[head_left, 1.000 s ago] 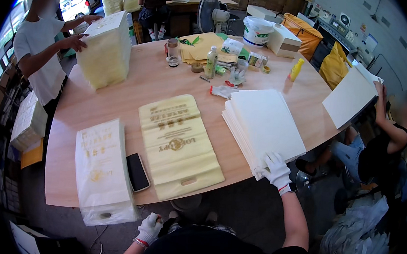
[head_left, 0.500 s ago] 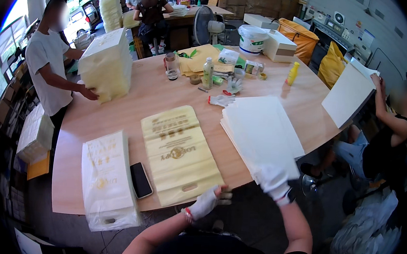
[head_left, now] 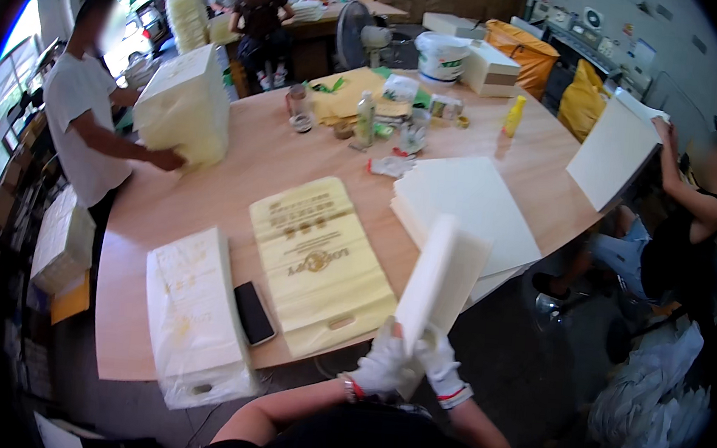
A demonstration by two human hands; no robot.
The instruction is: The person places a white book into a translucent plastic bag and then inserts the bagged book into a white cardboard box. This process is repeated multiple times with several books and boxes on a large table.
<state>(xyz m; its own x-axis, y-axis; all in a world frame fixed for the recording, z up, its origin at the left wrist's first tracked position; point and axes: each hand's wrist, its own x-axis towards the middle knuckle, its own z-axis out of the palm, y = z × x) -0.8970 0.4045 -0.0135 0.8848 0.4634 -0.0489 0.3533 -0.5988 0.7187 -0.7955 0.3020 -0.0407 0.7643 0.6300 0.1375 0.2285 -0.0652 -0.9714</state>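
Observation:
Both gloved hands meet at the near edge of the table, closed around the lower end of a white sheet (head_left: 429, 294). My left hand (head_left: 386, 363) grips its left side and my right hand (head_left: 440, 363) its right. The sheet stands tilted up and looks bent lengthwise, its edges blurred. Just beyond it lies a stack of white sheets (head_left: 484, 205), slightly fanned. Left of my hands is a flat pale-yellow bag (head_left: 321, 263) with brown print and a cut-out handle facing me. A black phone (head_left: 254, 313) lies between that bag and a plastic-wrapped pile of white bags (head_left: 197, 312).
Glass jars (head_left: 300, 112), a bottle (head_left: 365, 120), a glove (head_left: 391, 166), yellow paper and a yellow bottle (head_left: 514, 116) stand farther back, near a white bucket (head_left: 440, 57). At left a person holds a large pale block (head_left: 183, 106); at right a seated person holds white boards (head_left: 616, 153).
My right hand has come left from the stack with a white sheet, now raised and bent. My left hand has moved right from beside the yellow bag and taken hold of the sheet.

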